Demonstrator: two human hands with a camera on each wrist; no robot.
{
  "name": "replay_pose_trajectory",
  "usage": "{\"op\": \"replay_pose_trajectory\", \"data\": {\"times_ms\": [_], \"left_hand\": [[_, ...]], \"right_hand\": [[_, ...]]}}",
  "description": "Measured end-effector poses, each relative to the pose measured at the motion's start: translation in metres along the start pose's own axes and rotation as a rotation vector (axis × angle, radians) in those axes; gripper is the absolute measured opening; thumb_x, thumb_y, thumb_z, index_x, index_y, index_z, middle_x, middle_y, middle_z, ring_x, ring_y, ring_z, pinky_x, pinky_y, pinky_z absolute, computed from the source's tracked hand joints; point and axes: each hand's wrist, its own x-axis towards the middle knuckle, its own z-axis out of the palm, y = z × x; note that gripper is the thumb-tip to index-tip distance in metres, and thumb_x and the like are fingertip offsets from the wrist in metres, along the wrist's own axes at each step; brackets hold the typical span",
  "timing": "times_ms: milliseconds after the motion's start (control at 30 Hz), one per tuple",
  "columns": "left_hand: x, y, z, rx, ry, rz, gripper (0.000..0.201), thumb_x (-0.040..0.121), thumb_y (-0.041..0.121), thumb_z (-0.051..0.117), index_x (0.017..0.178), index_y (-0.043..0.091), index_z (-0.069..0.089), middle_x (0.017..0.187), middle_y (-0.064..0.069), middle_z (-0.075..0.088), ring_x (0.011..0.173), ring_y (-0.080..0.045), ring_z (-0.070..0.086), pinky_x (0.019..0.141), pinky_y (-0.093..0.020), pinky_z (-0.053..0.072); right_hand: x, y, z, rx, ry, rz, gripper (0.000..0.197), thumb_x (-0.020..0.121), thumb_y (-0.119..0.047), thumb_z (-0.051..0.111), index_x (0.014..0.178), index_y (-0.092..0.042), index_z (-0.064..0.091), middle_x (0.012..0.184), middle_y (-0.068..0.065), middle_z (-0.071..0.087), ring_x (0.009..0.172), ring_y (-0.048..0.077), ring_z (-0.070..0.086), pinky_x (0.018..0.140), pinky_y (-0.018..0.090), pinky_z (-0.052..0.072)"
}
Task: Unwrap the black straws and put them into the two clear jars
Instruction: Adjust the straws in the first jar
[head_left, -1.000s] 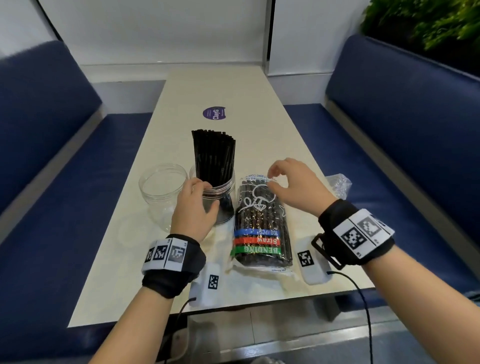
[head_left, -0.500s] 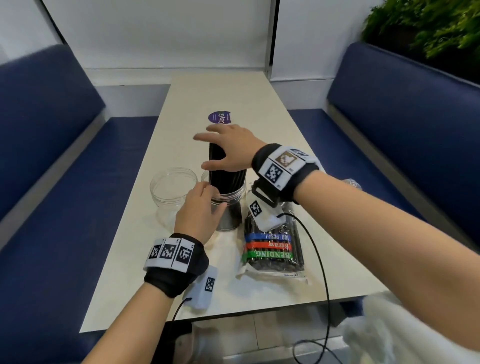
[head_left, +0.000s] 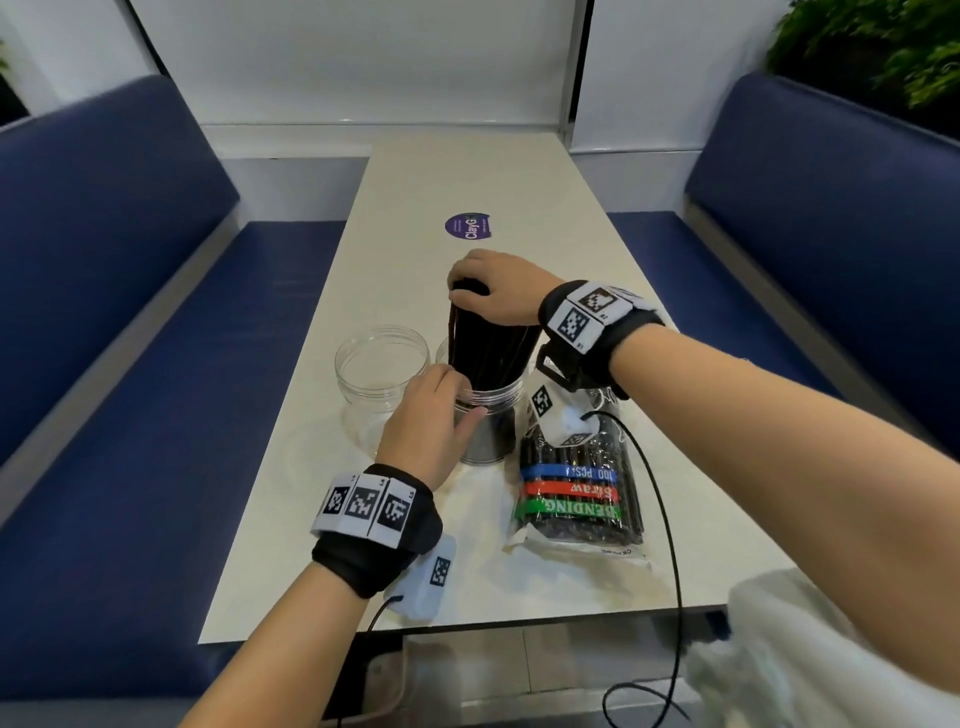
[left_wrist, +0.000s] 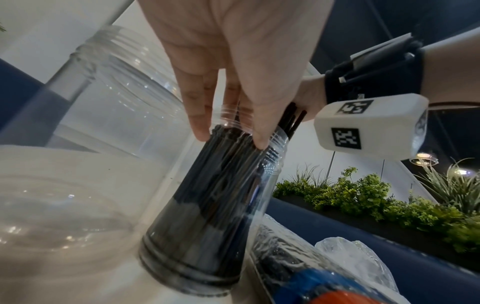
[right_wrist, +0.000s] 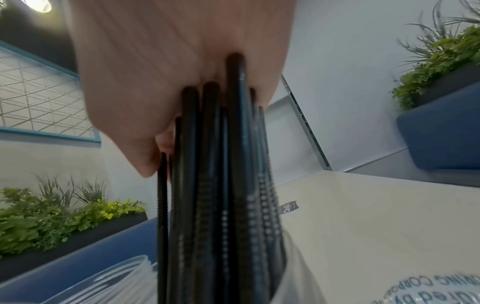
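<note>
The right hand (head_left: 496, 291) lies over the top ends of the black straws (head_left: 488, 348), fingers curled down around the bundle's upper end; the right wrist view shows the straw tips meeting the palm (right_wrist: 182, 61). The left hand (head_left: 431, 421) steadies the filled jar (head_left: 488, 431), its fingers (left_wrist: 197, 115) and thumb wrapped around the threaded neck, so it grips the jar. The jar stands upright on the surface (head_left: 467, 171), its straws rising well above the rim and fanning slightly toward the right.

Step in hand, as judged: seating and levelling the first bundle. To do it well, the right hand should press straight down along the straws' axis rather than sideways, since the tall bundle gives leverage that could tip the light jar; the left hand's hold at the neck counters this and should remain until the straws rest on the jar's bottom. One straw at the left edge stands apart from the bundle and wants gathering in.

Just left of the filled jar, nearly touching, stands the empty jar (head_left: 382, 369), open and upright. Just right lies the wrapped straw packet (head_left: 571, 488), flat, with blue, red and green bands, not yet opened as far as can be seen. Crumpled clear wrapping (left_wrist: 355, 261) lies beyond it. A purple sticker (head_left: 467, 226) marks the far surface.
</note>
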Motion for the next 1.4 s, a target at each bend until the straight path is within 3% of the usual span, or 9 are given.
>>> {"op": "replay_pose_trajectory", "data": {"times_ms": [100, 167, 333, 500, 633, 833, 1000, 1233, 1400], "left_hand": [[0.0, 0.001, 0.0, -0.001, -0.003, -0.003, 0.028, 0.089, 0.023, 0.057, 0.111, 0.007, 0.055, 0.121, -0.008, 0.052, 0.113, -0.024, 0.046, 0.089, -0.029, 0.038], [0.0, 0.001, 0.0, -0.006, 0.001, -0.01, 0.027, 0.088, 0.023, 0.057, 0.11, 0.007, 0.056, 0.121, -0.007, 0.052, 0.113, -0.024, 0.046, 0.088, -0.032, 0.04], [-0.001, 0.001, 0.001, -0.01, 0.021, -0.003, 0.023, 0.087, 0.022, 0.059, 0.104, 0.005, 0.057, 0.117, -0.008, 0.054, 0.109, -0.026, 0.048, 0.08, -0.032, 0.04], [0.0, -0.001, 0.001, -0.006, 0.018, 0.015, 0.021, 0.087, 0.021, 0.059, 0.102, 0.005, 0.057, 0.115, -0.008, 0.054, 0.106, -0.025, 0.048, 0.076, -0.023, 0.032], [0.0, -0.003, -0.001, -0.012, 0.005, 0.024, 0.021, 0.087, 0.022, 0.059, 0.102, 0.007, 0.057, 0.114, -0.006, 0.053, 0.107, -0.023, 0.048, 0.079, -0.023, 0.035], [0.001, -0.001, -0.002, -0.006, 0.005, 0.005, 0.024, 0.088, 0.024, 0.059, 0.105, 0.008, 0.057, 0.116, -0.006, 0.053, 0.107, -0.023, 0.048, 0.081, -0.03, 0.042], [0.002, 0.0, 0.0, -0.01, 0.004, -0.01, 0.026, 0.087, 0.024, 0.059, 0.107, 0.007, 0.057, 0.118, -0.007, 0.052, 0.107, -0.024, 0.047, 0.081, -0.031, 0.04], [0.003, -0.001, 0.0, -0.009, -0.005, -0.011, 0.027, 0.087, 0.023, 0.059, 0.108, 0.006, 0.057, 0.117, -0.008, 0.052, 0.107, -0.026, 0.048, 0.084, -0.033, 0.041], [0.003, 0.001, -0.002, 0.018, -0.02, -0.022, 0.03, 0.089, 0.025, 0.057, 0.113, 0.007, 0.054, 0.121, -0.008, 0.05, 0.11, -0.025, 0.046, 0.082, -0.032, 0.04]], "right_hand": [[-0.005, -0.001, 0.001, 0.029, 0.101, 0.054, 0.03, 0.092, -0.028, 0.049, 0.102, -0.003, 0.062, 0.101, 0.011, 0.055, 0.103, 0.029, 0.054, 0.079, 0.028, 0.035], [-0.008, -0.002, 0.001, 0.03, 0.122, 0.099, 0.027, 0.09, -0.022, 0.049, 0.099, -0.001, 0.063, 0.101, 0.014, 0.059, 0.102, 0.03, 0.055, 0.076, 0.027, 0.035], [-0.016, -0.01, 0.006, 0.07, 0.113, 0.108, 0.027, 0.089, -0.015, 0.041, 0.107, -0.011, 0.061, 0.117, 0.01, 0.061, 0.107, 0.029, 0.055, 0.088, 0.036, 0.045], [-0.008, -0.011, 0.003, 0.036, 0.13, 0.115, 0.037, 0.095, -0.027, 0.038, 0.129, -0.018, 0.052, 0.138, 0.006, 0.045, 0.126, 0.026, 0.043, 0.106, 0.041, 0.037], [0.004, -0.013, -0.009, -0.131, 0.01, 0.064, 0.037, 0.096, -0.029, 0.036, 0.129, -0.023, 0.053, 0.143, 0.001, 0.044, 0.131, 0.024, 0.039, 0.109, 0.041, 0.034], [0.002, -0.006, -0.013, -0.089, -0.083, 0.17, 0.033, 0.093, -0.017, 0.039, 0.105, -0.004, 0.066, 0.116, 0.016, 0.065, 0.103, 0.03, 0.057, 0.083, 0.031, 0.043], [-0.011, 0.001, -0.009, 0.062, -0.022, 0.211, 0.031, 0.09, -0.017, 0.042, 0.096, -0.003, 0.068, 0.09, 0.012, 0.059, 0.085, 0.024, 0.051, 0.061, 0.027, 0.039], [-0.028, 0.002, -0.001, 0.223, 0.002, 0.188, 0.046, 0.094, -0.046, 0.037, 0.09, -0.008, 0.062, 0.094, 0.008, 0.059, 0.089, 0.024, 0.053, 0.078, 0.034, 0.04], [-0.036, -0.002, 0.005, 0.0, 0.023, 0.032, 0.047, 0.079, -0.053, 0.06, 0.107, -0.015, 0.06, 0.099, 0.0, 0.054, 0.092, 0.017, 0.049, 0.083, 0.034, 0.042]]}}
